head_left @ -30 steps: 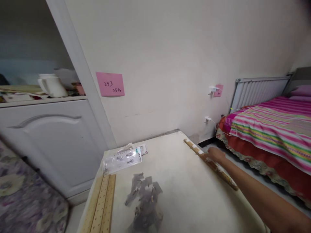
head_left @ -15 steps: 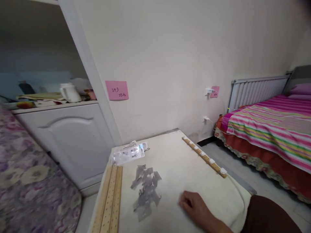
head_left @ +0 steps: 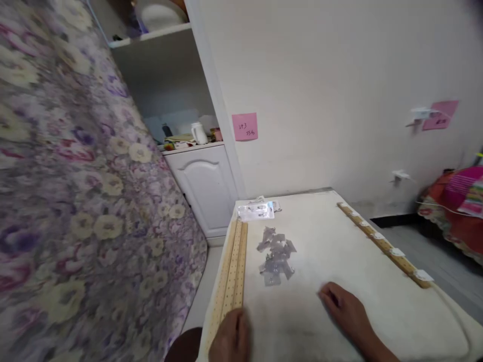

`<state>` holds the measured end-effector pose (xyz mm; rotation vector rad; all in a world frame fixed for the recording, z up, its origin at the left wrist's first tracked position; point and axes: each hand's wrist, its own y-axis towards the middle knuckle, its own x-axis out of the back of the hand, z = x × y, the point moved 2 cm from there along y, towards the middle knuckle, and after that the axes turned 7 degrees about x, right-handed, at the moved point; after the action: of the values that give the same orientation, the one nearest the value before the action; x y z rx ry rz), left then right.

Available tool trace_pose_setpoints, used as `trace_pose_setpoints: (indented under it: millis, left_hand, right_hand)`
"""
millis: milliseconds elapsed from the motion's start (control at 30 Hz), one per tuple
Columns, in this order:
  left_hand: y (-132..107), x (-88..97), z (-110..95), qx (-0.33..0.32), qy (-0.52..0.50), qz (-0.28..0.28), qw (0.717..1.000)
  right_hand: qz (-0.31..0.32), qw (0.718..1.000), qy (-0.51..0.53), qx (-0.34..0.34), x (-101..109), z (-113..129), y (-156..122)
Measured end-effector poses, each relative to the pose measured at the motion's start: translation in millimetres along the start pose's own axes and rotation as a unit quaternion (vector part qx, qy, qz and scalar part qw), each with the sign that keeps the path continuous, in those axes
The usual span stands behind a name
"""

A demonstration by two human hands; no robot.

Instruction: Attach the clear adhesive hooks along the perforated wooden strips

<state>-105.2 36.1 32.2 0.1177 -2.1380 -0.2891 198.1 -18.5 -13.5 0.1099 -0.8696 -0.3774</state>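
Observation:
My right hand (head_left: pixel 345 309) lies flat on the white table top (head_left: pixel 332 251), fingers stretched toward a pile of small clear bags (head_left: pixel 275 254) a short way ahead of it; it holds nothing. My left hand (head_left: pixel 230 339) shows at the bottom edge, resting by the near end of two pegged wooden strips (head_left: pixel 234 274) along the table's left side. Its fingers are curled, and what they grip, if anything, is hidden. A third wooden strip (head_left: pixel 383 245) with white clips lies along the right edge.
A clear plastic packet (head_left: pixel 258 211) lies at the table's far left corner. A floral-patterned cloth (head_left: pixel 75 201) fills the left. Behind stand a white cabinet (head_left: pixel 206 186) with a jug on it, a wall with pink notes (head_left: pixel 244 126) and a striped bed (head_left: pixel 462 201) at far right.
The view has swung left and pulled back. My right hand left the strip on the right edge and came to rest on the table near me. My left hand has come into view.

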Motion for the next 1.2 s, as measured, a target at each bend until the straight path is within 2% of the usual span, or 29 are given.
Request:
trace_pose_setpoints:
  millis: [67, 167, 300, 433, 567, 667, 733, 800, 933, 1000, 1100, 1200]
  left_hand:
    - [6.7, 6.1, 8.1, 0.002, 0.049, -0.008, 0.999]
    - [6.3, 5.7, 14.0, -0.014, 0.128, -0.017, 0.992]
    - [0.2, 1.7, 12.4, -0.044, 0.199, -0.029, 0.979]
    - [8.6, 0.1, 10.0, -0.083, 0.236, -0.021, 0.968]
    - [20.6, -12.9, 15.4, -0.104, 0.288, -0.078, 0.949]
    - [21.5, -27.7, 18.2, -0.137, 0.31, -0.116, 0.933]
    - [19.2, -30.6, 17.9, -0.157, 0.305, -0.132, 0.93]
    - [15.5, -24.3, 18.2, -0.161, 0.287, -0.136, 0.935]
    - [1.0, 4.6, 29.2, -0.127, 0.247, -0.101, 0.955]
    - [-10.1, 16.2, 36.6, -0.145, 0.228, -0.083, 0.959]
    - [-22.6, 22.1, 42.4, -0.184, 0.196, -0.065, 0.961]
    - [-22.4, 18.6, 41.3, -0.189, 0.191, -0.055, 0.961]
  right_hand:
    - [0.012, 1.0, 0.006, 0.0, -1.8, -2.9, -0.4]
    - [0.019, 1.0, 0.005, -0.004, -2.5, -5.7, -0.2]
    - [0.022, 1.0, 0.007, 0.001, 0.2, -3.2, -0.3]
    - [0.019, 1.0, 0.013, 0.001, 5.1, 3.1, -1.1]
    - [0.016, 1.0, 0.02, -0.002, 7.1, 6.0, -1.1]
    - [0.012, 1.0, 0.02, 0.003, 5.9, 4.3, 0.1]
    - [0.016, 1.0, 0.019, 0.002, 4.4, 1.7, 0.8]
    - [0.025, 1.0, 0.018, -0.004, 3.3, -1.3, 0.8]
    - [0.043, 0.999, 0.012, -0.019, 3.6, -4.2, -0.8]
    - [0.047, 0.999, 0.011, -0.017, 4.7, -3.6, -1.9]
    - [0.047, 0.999, 0.007, -0.016, 5.9, -2.5, -2.8]
    - [0.05, 0.999, 0.004, -0.02, 6.2, -2.2, -2.9]
